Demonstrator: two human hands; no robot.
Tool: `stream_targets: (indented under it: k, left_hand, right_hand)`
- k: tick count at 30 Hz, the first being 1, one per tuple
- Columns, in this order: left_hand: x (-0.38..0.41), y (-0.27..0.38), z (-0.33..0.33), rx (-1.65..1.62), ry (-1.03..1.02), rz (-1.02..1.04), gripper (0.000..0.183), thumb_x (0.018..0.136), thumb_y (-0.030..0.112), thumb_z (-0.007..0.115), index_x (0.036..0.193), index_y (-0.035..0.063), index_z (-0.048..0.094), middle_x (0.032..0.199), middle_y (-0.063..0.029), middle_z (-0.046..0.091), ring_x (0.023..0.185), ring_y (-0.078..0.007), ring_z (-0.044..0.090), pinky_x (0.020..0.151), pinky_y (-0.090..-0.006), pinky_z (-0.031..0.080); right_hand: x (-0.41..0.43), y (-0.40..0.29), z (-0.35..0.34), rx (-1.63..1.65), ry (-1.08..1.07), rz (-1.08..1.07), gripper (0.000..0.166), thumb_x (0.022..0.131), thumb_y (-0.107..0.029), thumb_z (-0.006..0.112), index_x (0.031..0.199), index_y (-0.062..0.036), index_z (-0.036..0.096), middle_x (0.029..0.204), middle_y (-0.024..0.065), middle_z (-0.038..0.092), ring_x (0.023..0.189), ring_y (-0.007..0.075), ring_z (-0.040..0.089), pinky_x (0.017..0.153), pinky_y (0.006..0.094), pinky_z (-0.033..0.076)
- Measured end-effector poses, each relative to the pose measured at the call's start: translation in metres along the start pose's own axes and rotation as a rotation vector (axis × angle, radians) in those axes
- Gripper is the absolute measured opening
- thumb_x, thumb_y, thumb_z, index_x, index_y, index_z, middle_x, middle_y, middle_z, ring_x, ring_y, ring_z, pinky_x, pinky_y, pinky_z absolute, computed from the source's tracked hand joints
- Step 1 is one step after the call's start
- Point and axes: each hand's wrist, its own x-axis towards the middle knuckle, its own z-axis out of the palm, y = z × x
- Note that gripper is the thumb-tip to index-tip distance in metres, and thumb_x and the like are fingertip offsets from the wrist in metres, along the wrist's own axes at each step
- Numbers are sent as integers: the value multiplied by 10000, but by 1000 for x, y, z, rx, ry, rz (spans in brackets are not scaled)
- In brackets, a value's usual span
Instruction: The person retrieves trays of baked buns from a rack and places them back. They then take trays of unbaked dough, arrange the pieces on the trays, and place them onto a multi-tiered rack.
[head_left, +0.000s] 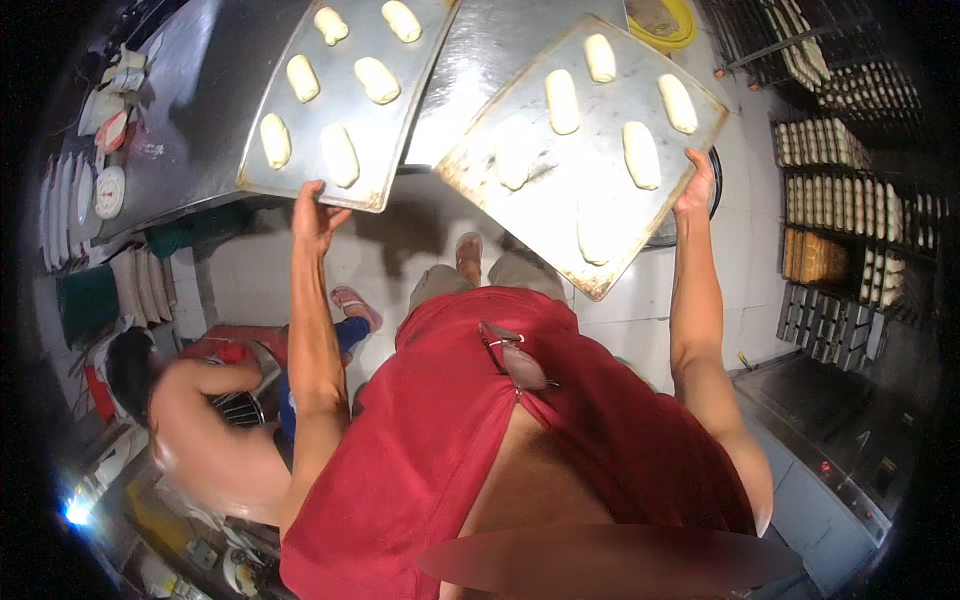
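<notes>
My left hand (313, 221) grips the near edge of a metal baking tray (315, 112), thumb on top. That tray lies over the steel worktable, its near end jutting past the table edge. Rolled pieces of pale dough (341, 155) sit spaced apart on it. In my right hand (696, 184) is the right side of a second baking tray (600, 105), turned at an angle, with one corner towards me. Several dough rolls (642, 155) lie on this tray too; glare washes out some of them. Brown stains mark its rim and corners.
The steel worktable (195, 97) carries a dial scale (109, 193) and bags at far left. A co-worker (217, 450) sits low at my left. Racks of dough trays (840, 142) stand at right; a coiled yellow hose (667, 30) is beyond the right tray.
</notes>
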Motion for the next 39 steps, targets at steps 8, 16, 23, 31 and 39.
stream_targets:
  k: [8, 16, 23, 31, 39]
  left_hand:
    - [7, 39, 16, 810, 262, -34, 307, 851, 321, 673, 892, 19, 638, 760, -36, 592, 633, -144, 572, 605, -327, 543]
    - [23, 80, 173, 918, -66, 536, 485, 868, 317, 715, 1188, -37, 631, 998, -128, 681, 954, -190, 642, 831, -311, 505]
    - [168, 88, 321, 860, -194, 548, 669, 824, 405, 715, 1281, -60, 571, 1197, -197, 626, 998, -240, 641, 831, -342, 534]
    - [225, 88, 376, 989, -238, 317, 598, 719, 374, 769, 1078, -88, 642, 896, -193, 700, 772, -258, 688, 731, -356, 546]
    - [199, 71, 385, 813, -352, 521, 671, 685, 181, 834, 1187, -51, 455, 1049, -188, 642, 929, -232, 659, 800, -298, 543]
  right_hand:
    - [140, -12, 34, -433, 81, 127, 398, 922, -248, 539, 1191, 45, 539, 1112, 177, 643, 981, 264, 648, 910, 400, 524]
    - [160, -6, 66, -1285, 115, -12, 302, 855, -251, 555, 847, 34, 656, 767, 100, 633, 698, 178, 565, 647, 346, 448]
    - [154, -26, 149, -1815, 39, -101, 481, 835, -337, 599, 1117, 50, 651, 1087, 271, 668, 1074, 373, 639, 939, 405, 475]
    - [234, 37, 167, -1824, -50, -638, 627, 730, -306, 760, 1229, 39, 602, 1132, 256, 633, 1023, 389, 630, 920, 423, 497]
    - [225, 44, 191, -1811, 36, -478, 502, 669, -264, 764, 1072, 19, 668, 1017, 252, 666, 955, 359, 662, 857, 414, 521]
